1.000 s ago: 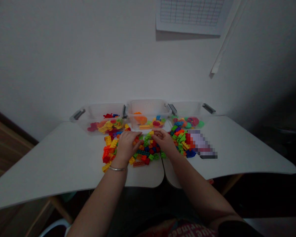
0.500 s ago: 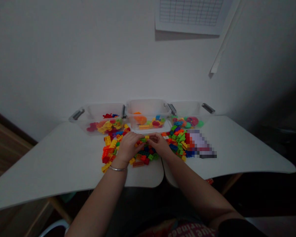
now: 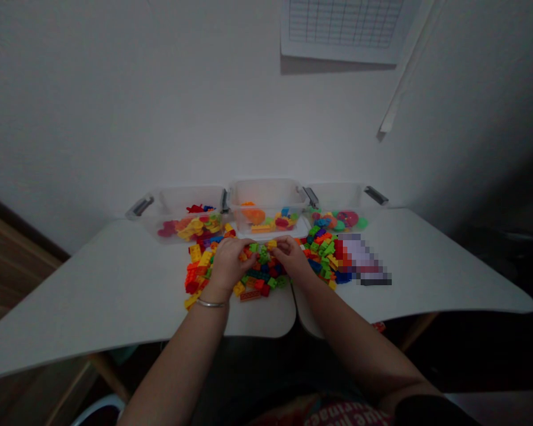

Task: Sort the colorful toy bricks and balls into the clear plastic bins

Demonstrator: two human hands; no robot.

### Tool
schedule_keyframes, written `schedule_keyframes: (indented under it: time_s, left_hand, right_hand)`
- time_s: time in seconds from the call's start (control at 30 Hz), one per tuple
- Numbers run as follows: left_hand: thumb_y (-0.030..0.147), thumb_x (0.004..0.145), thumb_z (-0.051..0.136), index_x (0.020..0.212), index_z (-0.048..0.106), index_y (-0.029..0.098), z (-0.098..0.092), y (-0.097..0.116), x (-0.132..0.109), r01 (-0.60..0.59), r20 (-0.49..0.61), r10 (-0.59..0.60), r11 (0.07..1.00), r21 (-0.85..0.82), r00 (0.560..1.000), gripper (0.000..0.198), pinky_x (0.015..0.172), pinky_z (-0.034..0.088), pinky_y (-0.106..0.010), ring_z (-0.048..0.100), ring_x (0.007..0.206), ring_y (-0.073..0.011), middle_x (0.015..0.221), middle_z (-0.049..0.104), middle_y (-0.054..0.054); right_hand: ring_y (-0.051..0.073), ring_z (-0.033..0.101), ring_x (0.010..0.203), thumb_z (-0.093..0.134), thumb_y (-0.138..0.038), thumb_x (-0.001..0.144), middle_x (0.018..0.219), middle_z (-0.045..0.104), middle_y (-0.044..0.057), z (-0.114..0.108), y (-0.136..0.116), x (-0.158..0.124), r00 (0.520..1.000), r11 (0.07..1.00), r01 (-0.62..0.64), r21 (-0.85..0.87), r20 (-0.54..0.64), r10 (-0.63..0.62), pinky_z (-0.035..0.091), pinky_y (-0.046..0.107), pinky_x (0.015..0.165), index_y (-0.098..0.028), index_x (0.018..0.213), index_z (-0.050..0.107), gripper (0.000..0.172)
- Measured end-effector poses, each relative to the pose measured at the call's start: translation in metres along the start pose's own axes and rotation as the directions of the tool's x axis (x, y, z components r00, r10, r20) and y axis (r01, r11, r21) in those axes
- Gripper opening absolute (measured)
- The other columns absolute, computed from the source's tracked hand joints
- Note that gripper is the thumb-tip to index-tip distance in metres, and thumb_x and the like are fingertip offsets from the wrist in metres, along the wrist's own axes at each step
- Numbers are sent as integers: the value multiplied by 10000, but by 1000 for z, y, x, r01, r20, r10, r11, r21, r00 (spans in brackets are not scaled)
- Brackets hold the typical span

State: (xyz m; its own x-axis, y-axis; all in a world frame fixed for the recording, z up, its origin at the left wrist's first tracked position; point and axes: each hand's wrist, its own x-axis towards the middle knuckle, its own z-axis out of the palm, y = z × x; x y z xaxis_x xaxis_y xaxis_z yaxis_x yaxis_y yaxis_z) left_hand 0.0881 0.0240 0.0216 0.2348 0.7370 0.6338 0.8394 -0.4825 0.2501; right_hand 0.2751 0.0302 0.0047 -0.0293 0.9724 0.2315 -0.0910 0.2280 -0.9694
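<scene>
My left hand (image 3: pixel 230 261) is closed, its thumb and fingers pinching a green toy brick (image 3: pixel 253 247). Opposite it, my right hand (image 3: pixel 292 259) pinches a small yellow brick (image 3: pixel 272 244) between thumb and fingertips. A narrow gap separates the two held bricks. Both hands are over a pile of mixed toy bricks (image 3: pixel 260 276), whose colours include red, orange, yellow, green and blue. My fingers and palms hide part of the pile.
Three clear plastic boxes stand against the wall: the left box (image 3: pixel 190 195), the middle box (image 3: pixel 266 192) and the right box (image 3: pixel 337 192), each with coloured pieces inside. A pixelated item (image 3: pixel 363 259) lies right of the pile on the white table (image 3: pixel 128 284). Paper (image 3: pixel 340 29) hangs above.
The yellow and green bricks were together between my fingertips; now they are apart, one in each hand. My right hand has shifted slightly right with the yellow brick.
</scene>
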Motion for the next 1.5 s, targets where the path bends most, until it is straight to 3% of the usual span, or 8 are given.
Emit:
schedule_keyframes:
  time_s: [0.1, 0.3, 0.43, 0.67, 0.8, 1.27, 1.4, 1.5]
  left_hand:
    - [330, 808, 620, 985, 673, 204, 0, -1, -1, 78, -50, -75, 995, 66, 996, 223, 861, 452, -399, 636, 885, -252, 898, 712, -69]
    - [356, 851, 593, 1035, 646, 183, -1, -3, -1, 166, -38, -163, 983, 75, 986, 258, 842, 450, -401, 646, 904, -262, 929, 711, -87]
    - [375, 862, 584, 1063, 637, 184, -1, -3, -2, 166, -15, -165, 984, 64, 986, 282, 816, 456, -391, 648, 893, -260, 938, 712, -85]
    - [369, 856, 590, 1039, 651, 194, 4, -7, -2, 136, -8, -136, 990, 43, 991, 260, 827, 472, -381, 656, 885, -245, 940, 721, -84]
    - [341, 852, 589, 1044, 650, 205, 7, -9, -2, 100, 16, -100, 995, 15, 995, 243, 841, 478, -380, 653, 916, -246, 973, 717, -81]
    - [338, 842, 600, 1099, 645, 187, 10, -11, -2, 130, 46, -130, 991, -15, 990, 302, 828, 507, -384, 664, 896, -246, 970, 723, -90]
    - [336, 839, 603, 1145, 612, 182, 10, -10, -2, 179, 2, -179, 983, -44, 984, 343, 822, 517, -369, 664, 901, -238, 983, 719, -91]
    - [324, 850, 591, 1109, 623, 196, 9, -9, -1, 170, -4, -171, 983, -62, 985, 291, 836, 513, -364, 651, 919, -232, 1004, 709, -85]
  right_hand:
    - [184, 669, 887, 635, -415, 725, 923, 677, 39, -10, -18, 13, 974, 991, 136, -9, -179, -135, 556, 340, 823, -231, 937, 509, 308]
    - [202, 632, 1020, 520, -380, 837, 1090, 636, 112, -37, -52, 43, 824, 894, 344, -287, -364, -434, 516, 364, 910, -201, 1190, 477, 398]
    - [206, 604, 1076, 479, -341, 886, 1158, 630, 108, -46, -58, 58, 780, 794, 359, -491, -310, -544, 474, 372, 966, -212, 1200, 513, 341]
    - [280, 543, 1116, 511, -266, 855, 1107, 679, 111, -47, -52, 75, 828, 503, 245, -829, -92, -554, 352, 489, 1053, -192, 1141, 639, 322]
    - [283, 494, 1187, 458, -251, 881, 1104, 687, 118, -45, -45, 74, 826, 388, 263, -883, -1, -563, 308, 503, 1092, -170, 1087, 675, 310]
    - [302, 364, 1356, 515, -272, 843, 1327, 574, 141, -47, -41, 70, 863, 427, 321, -845, 75, -500, 286, 520, 1138, -146, 1230, 583, 413]
    - [305, 334, 1377, 541, -287, 825, 1393, 504, 142, -33, -46, 52, 829, 452, 336, -826, 32, -558, 271, 515, 1150, -156, 1261, 553, 456]
    - [264, 446, 1293, 506, -264, 840, 1327, 557, 129, -14, -44, 29, 801, 503, 434, -748, 66, -594, 318, 478, 1130, -182, 1233, 554, 404]
